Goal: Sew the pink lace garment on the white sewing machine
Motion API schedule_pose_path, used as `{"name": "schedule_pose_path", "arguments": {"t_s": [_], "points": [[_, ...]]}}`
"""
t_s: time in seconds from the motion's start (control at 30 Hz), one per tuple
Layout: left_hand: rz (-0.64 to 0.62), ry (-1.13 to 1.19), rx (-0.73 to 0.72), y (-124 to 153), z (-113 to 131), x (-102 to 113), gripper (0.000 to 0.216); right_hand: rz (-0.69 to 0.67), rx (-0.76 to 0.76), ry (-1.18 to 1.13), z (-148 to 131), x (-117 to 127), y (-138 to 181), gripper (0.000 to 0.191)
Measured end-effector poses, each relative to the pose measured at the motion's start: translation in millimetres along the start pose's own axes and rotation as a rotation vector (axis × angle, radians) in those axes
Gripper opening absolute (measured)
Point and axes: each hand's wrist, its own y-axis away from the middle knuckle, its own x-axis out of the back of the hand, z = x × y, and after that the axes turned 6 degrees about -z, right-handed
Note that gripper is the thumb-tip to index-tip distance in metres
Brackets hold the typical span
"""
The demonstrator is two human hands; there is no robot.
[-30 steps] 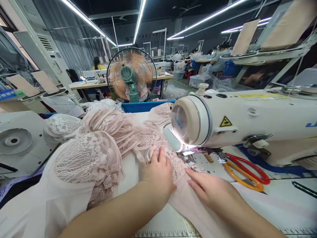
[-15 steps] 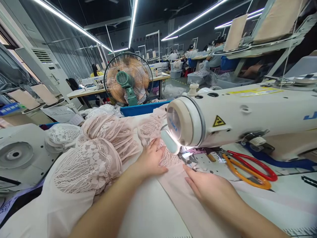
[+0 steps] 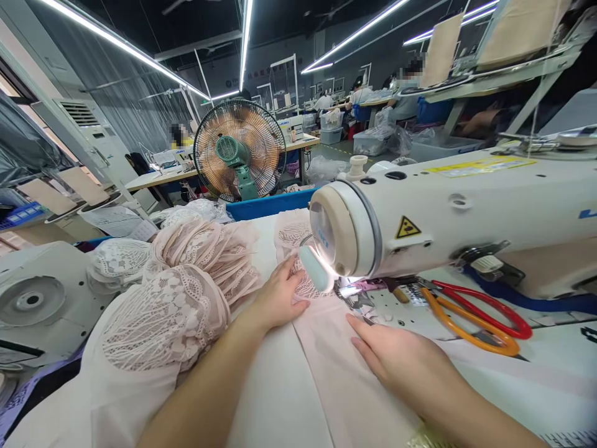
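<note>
A pale pink lace-and-fabric piece [image 3: 326, 339] runs under the head of a white sewing machine [image 3: 429, 211], beside its lit lamp. My left hand [image 3: 280, 295] lies on the lace edge just left of the needle area, fingers stretched forward and pressing lightly. On the right side of the same piece rests my right hand [image 3: 401, 351], its thumb and forefinger extended near the presser foot [image 3: 357, 300]. The right hand's other fingers are partly hidden beneath it. The needle itself is hidden behind the lamp and machine head.
A heap of pink lace bra cups [image 3: 163, 317] lies left of my left arm. Orange-and-red-handled scissors [image 3: 471, 323] rest on the right under the machine arm. A green fan [image 3: 240, 149] stands beyond a blue bin [image 3: 270, 204]. Other people sit at machines farther back.
The lace has moved forward past the machine head and lies flatter there. My left hand has shifted slightly left; my right hand stays nearly in place. The view has tilted a little.
</note>
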Motion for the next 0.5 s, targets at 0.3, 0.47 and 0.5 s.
{"name": "schedule_pose_path", "arguments": {"t_s": [0.3, 0.47, 0.5], "points": [[-0.02, -0.232, 0.122, 3, 17, 1, 0.058, -0.049, 0.122, -0.067, 8, 8, 14, 0.029], [-0.002, -0.355, 0.235, 2, 24, -5, 0.056, -0.04, 0.121, -0.069, 15, 8, 14, 0.025], [0.001, -0.356, 0.244, 2, 26, -6, 0.056, -0.034, 0.123, -0.071, 16, 7, 14, 0.025]]}}
